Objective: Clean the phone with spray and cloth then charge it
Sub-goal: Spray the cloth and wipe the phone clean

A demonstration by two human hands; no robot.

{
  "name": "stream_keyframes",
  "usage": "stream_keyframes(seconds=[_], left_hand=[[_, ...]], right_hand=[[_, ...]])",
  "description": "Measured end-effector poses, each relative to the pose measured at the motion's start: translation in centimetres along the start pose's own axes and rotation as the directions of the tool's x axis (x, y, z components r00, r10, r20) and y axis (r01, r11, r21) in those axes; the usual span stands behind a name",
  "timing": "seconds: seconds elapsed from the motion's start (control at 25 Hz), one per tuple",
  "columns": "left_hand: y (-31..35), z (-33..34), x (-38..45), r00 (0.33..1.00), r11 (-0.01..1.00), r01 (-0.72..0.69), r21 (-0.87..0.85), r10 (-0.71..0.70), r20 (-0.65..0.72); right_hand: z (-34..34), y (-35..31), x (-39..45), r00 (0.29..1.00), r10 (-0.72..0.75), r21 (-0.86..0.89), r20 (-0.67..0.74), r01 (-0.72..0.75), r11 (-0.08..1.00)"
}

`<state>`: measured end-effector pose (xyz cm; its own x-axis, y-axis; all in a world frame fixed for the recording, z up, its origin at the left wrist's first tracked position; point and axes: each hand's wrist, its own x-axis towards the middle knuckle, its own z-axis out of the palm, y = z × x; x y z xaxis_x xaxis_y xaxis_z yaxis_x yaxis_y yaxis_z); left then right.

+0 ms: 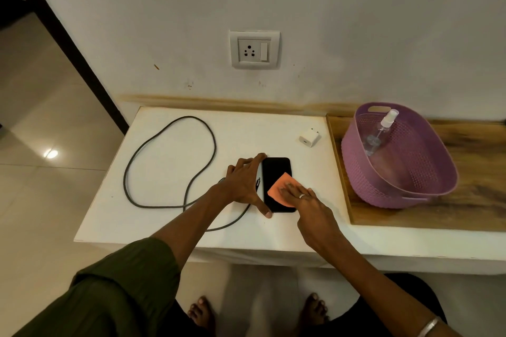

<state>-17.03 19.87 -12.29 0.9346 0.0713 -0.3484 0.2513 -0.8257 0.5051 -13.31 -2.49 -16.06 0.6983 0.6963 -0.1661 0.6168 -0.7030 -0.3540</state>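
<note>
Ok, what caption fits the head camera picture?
Right hand wipes the phone with an orange cloth while the left hand steadies it.

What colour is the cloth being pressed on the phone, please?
The cloth is orange, seen in the head view, under the right hand on the black phone.

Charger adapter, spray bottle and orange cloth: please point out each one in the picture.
charger adapter [310, 137], head view, its white body.
spray bottle [379, 133], head view, its clear neck, inside the basket.
orange cloth [278, 186], head view, its uncovered left part.
</note>
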Motion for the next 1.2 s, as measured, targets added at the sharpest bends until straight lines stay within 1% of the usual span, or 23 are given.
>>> stream_keyframes(seconds=[0.08, 0.12, 0.16, 0.24, 0.28, 0.32, 0.4, 0.44, 0.6, 0.64, 0.72, 0.84, 1.0, 1.08, 1.2], left_hand=[[0.1, 0.0, 0.0, 1.000, 1.000, -0.003, 0.001, 0.003, 0.001], [0.1, 0.0, 0.1, 1.000, 1.000, -0.005, -0.002, 0.005, -0.005], [0.0, 0.1, 0.1, 1.000, 1.000, -0.006, -0.007, 0.006, -0.012], [0.1, 0.1, 0.1, 1.000, 1.000, -0.011, -0.006, 0.011, -0.019], [0.1, 0.1, 0.0, 1.000, 1.000, -0.012, 0.001, 0.012, -0.018], [0.2, 0.1, 0.0, 1.000, 1.000, -0.011, 0.005, 0.011, -0.019], [0.1, 0.1, -0.1, 1.000, 1.000, -0.003, -0.007, 0.003, -0.024], [0.1, 0.1, -0.1, 1.000, 1.000, 0.000, -0.018, -0.001, -0.024], [0.1, 0.1, -0.1, 1.000, 1.000, 0.001, -0.025, -0.002, -0.013], [0.0, 0.1, -0.1, 1.000, 1.000, 0.002, -0.025, -0.002, -0.014], [0.0, 0.2, -0.1, 1.000, 1.000, -0.002, -0.031, 0.001, -0.020], [0.0, 0.3, 0.1, 0.999, 1.000, -0.011, -0.023, 0.010, -0.043], [-0.2, 0.3, 0.2, 0.999, 1.000, -0.009, 0.003, 0.010, -0.035], [-0.2, 0.3, 0.2, 0.999, 1.000, -0.014, 0.000, 0.014, -0.037], [0.0, 0.3, 0.0, 0.999, 1.000, -0.006, -0.019, 0.005, -0.037]], right_hand=[[0.4, -0.2, -0.1, 0.988, 0.152, 0.100, -0.021, -0.149, 0.984], [0.5, -1.0, -0.2, 0.987, 0.155, 0.123, -0.035, -0.150, 0.981], [0.7, -1.7, -0.4, 0.995, 0.091, 0.101, -0.043, -0.087, 0.991], [1.5, -2.6, -0.7, 0.993, -0.113, -0.007, -0.034, 0.113, 0.994], [1.6, -2.7, -0.6, 0.988, -0.156, -0.071, 0.010, 0.156, 0.985], [1.6, -2.4, -0.5, 0.984, -0.167, -0.133, 0.059, 0.174, 0.976], [1.3, -1.4, -0.2, 0.981, -0.169, -0.165, 0.099, 0.184, 0.969], [0.9, -1.0, -0.1, 0.983, -0.159, -0.158, 0.095, 0.172, 0.972], [0.0, -0.4, -0.6, 0.999, 0.021, -0.106, 0.040, -0.017, 0.994], [0.0, -0.8, -0.8, 0.998, 0.042, -0.093, 0.038, -0.038, 0.995], [0.1, -1.8, -1.4, 0.998, 0.022, -0.079, 0.057, -0.017, 0.997], [0.3, -2.6, -2.7, 0.996, -0.060, -0.039, 0.064, 0.062, 0.997], [-0.2, -1.4, -4.2, 0.982, -0.131, 0.005, 0.137, 0.132, 0.991], [-0.2, -1.0, -4.9, 0.984, -0.099, -0.029, 0.146, 0.105, 0.994], [0.3, -1.2, -5.5, 0.992, 0.067, -0.012, 0.109, -0.066, 0.998]])
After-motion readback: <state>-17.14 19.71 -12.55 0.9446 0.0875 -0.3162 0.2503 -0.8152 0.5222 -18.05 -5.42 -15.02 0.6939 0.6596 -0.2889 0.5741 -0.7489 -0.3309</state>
